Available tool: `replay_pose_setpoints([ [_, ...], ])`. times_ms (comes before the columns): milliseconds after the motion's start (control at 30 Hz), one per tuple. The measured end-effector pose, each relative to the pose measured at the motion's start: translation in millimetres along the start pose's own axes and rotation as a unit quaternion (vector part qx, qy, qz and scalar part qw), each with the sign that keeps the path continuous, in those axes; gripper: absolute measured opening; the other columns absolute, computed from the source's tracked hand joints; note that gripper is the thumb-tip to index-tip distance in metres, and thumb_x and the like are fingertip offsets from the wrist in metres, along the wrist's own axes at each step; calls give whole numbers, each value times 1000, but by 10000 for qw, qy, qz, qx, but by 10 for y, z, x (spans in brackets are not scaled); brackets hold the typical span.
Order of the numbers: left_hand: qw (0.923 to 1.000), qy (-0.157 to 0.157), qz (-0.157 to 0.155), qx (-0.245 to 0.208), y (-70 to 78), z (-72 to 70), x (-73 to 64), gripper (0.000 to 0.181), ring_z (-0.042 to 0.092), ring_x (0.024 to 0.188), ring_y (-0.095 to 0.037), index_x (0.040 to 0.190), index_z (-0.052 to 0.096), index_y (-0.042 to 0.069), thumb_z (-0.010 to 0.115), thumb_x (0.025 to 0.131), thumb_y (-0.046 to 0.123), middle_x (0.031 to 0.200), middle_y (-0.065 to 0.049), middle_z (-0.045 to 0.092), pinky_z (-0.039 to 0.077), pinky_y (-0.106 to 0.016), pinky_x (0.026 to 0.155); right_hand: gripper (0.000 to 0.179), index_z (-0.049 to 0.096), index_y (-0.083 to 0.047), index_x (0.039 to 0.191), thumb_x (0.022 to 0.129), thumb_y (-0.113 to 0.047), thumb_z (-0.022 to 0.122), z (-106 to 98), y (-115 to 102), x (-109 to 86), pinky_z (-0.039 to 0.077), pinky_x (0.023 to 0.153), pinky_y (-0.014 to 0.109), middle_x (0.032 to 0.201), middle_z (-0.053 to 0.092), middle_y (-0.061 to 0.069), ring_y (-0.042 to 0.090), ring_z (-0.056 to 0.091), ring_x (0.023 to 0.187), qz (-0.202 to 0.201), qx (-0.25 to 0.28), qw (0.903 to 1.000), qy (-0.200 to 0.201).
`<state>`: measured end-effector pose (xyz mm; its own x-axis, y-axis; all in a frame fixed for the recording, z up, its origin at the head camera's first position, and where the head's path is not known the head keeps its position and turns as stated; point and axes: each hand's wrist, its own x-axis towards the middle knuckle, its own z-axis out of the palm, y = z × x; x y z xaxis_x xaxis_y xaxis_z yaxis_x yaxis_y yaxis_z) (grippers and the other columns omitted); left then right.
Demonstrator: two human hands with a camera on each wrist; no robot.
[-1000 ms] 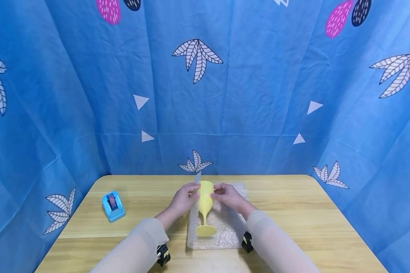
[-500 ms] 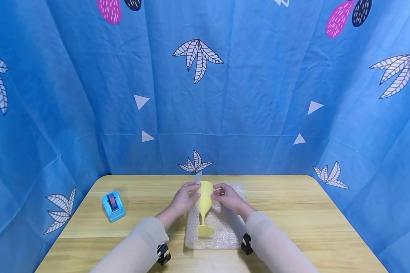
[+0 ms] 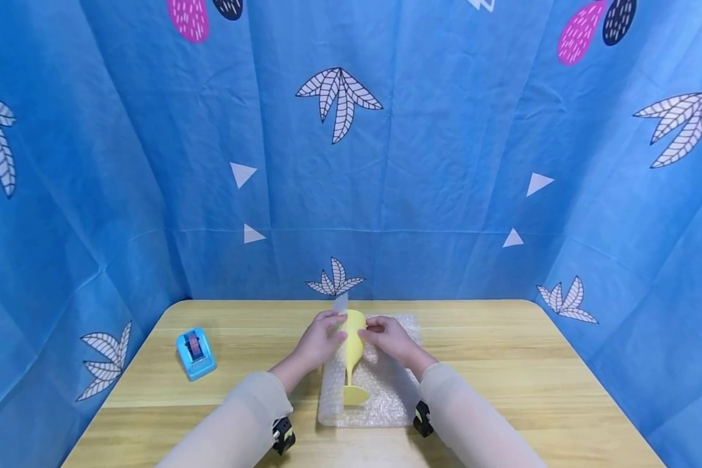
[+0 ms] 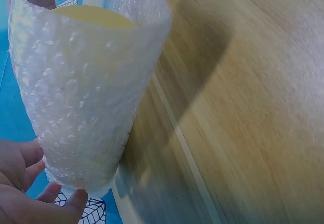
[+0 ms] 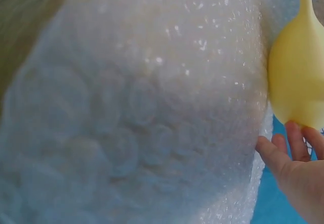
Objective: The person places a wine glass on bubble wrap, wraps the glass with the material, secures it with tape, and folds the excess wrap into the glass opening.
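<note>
A yellow goblet lies on a sheet of clear bubble wrap, its bowl toward the far side and its round foot toward me. My left hand holds the sheet's raised left part against the bowl. In the left wrist view this bubble wrap curves up around the goblet, and only a strip of yellow rim shows above it. From the right, my right hand holds the bowl between thumb and fingers. The right wrist view has its fingertips at the yellow bowl. The left side of the foot is covered by wrap.
A light blue tape dispenser with a roll in it stands at the left of the wooden table. Blue patterned curtain hangs behind the table and along both sides. Each wrist carries a small black camera.
The left part of the bubble wrap has come up and inward, now covering the left edge of the goblet's foot. My left hand has shifted slightly right; the right hand stays at the bowl.
</note>
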<state>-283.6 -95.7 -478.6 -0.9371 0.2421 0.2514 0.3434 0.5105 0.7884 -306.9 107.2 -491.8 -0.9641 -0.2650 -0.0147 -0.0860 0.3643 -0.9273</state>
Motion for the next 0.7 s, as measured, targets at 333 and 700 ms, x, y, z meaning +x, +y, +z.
replay_pose_setpoints([
  [333,10000,-59,-6,-34,18,48,7,43,44,133,-48,134,59,-3,67,93,5,146,-28,43,34,-57,113,49,58,8,128,91,-19,75,-95,-30,66,58,87,42,110,68,17,27,66,98,104,-427,9990,-115],
  [700,9998,-205,3,84,70,63,26,43,39,137,-46,136,59,0,68,94,7,149,-26,41,31,-58,114,50,57,9,122,91,-26,74,-124,-121,76,55,87,47,112,64,18,29,63,96,495,-255,9984,-73],
])
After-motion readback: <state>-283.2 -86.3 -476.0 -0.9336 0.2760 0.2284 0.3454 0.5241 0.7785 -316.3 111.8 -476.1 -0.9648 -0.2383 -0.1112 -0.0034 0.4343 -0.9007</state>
